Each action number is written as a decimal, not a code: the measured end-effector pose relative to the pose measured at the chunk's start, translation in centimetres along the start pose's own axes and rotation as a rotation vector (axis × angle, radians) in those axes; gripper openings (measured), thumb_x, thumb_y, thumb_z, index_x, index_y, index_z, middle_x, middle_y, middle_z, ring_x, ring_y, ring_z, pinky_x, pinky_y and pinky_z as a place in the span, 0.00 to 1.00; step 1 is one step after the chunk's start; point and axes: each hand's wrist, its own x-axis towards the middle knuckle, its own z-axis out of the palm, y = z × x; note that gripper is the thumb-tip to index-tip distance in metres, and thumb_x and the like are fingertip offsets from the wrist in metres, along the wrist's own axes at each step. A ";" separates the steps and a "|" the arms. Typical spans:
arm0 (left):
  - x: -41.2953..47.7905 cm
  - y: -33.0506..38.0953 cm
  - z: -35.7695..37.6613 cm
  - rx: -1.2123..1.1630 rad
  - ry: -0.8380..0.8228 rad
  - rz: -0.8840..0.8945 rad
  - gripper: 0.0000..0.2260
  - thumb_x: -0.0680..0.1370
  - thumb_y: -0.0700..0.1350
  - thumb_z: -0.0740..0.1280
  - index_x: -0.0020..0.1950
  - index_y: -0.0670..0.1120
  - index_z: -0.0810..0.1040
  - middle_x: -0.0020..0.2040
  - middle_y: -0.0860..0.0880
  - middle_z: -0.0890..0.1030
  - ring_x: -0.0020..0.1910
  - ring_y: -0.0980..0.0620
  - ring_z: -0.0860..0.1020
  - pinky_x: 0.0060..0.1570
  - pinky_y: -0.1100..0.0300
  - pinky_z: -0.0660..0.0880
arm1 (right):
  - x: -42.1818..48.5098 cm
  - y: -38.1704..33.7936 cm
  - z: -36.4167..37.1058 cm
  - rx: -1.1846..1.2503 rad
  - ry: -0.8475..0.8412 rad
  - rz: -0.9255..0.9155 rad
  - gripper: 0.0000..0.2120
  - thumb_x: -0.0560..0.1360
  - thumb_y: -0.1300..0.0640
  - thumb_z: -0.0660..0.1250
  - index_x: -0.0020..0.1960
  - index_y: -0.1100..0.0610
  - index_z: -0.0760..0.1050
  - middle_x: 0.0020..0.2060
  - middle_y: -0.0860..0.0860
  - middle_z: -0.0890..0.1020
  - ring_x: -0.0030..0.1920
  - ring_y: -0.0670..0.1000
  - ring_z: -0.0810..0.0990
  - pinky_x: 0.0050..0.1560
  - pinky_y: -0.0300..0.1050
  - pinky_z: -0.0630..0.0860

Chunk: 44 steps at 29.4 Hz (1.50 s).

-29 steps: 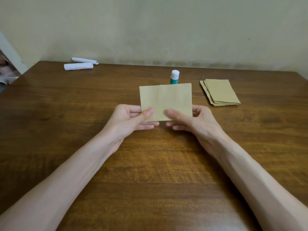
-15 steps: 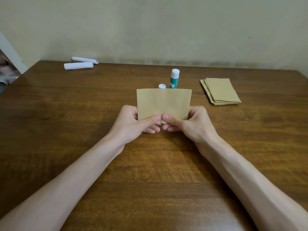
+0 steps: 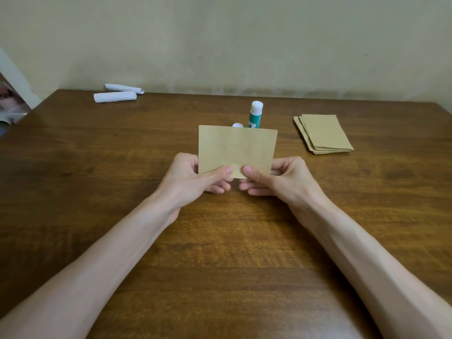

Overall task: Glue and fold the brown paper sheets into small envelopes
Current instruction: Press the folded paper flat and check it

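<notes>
Matt paper is being shown by the brown sheet [image 3: 237, 148] and the stack [image 3: 324, 133] — grained, faintly glossy wood by the table [image 3: 97, 155], smooth plastic by the glue stick [image 3: 255, 116].

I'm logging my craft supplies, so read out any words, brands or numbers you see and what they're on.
Nothing reads clearly.
On the glue stick: a white marking on the teal label, partly hidden by the held brown sheet, unreadable.
On the printed item at the left edge: blurred, unreadable.
On the brown stack and white rolls: no text shows.

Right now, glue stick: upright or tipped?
Upright. The glue stick stands vertical behind the held brown sheet, white end on top; its base is hidden.
</notes>
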 end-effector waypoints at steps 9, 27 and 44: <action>0.0 0.2 -0.5 -0.053 -0.008 -0.039 0.12 0.76 0.45 0.77 0.57 0.42 0.84 0.45 0.46 0.89 0.44 0.50 0.88 0.46 0.62 0.84 | -0.2 -0.3 -0.7 0.050 -0.003 -0.001 0.12 0.77 0.58 0.75 0.57 0.65 0.85 0.46 0.61 0.88 0.50 0.55 0.89 0.51 0.44 0.86; -0.7 0.2 0.3 -0.134 -0.012 0.008 0.15 0.76 0.47 0.77 0.60 0.44 0.84 0.47 0.46 0.89 0.46 0.50 0.88 0.42 0.63 0.82 | 0.0 0.3 0.6 -0.003 -0.031 -0.094 0.14 0.74 0.55 0.79 0.59 0.59 0.86 0.47 0.55 0.89 0.44 0.50 0.86 0.48 0.41 0.84; -0.5 0.6 -0.3 -0.122 -0.128 -0.067 0.13 0.79 0.48 0.72 0.62 0.46 0.79 0.50 0.45 0.89 0.51 0.49 0.88 0.51 0.58 0.84 | 0.4 0.6 0.2 0.051 0.046 -0.056 0.15 0.75 0.57 0.78 0.58 0.63 0.85 0.45 0.58 0.89 0.47 0.55 0.89 0.49 0.41 0.85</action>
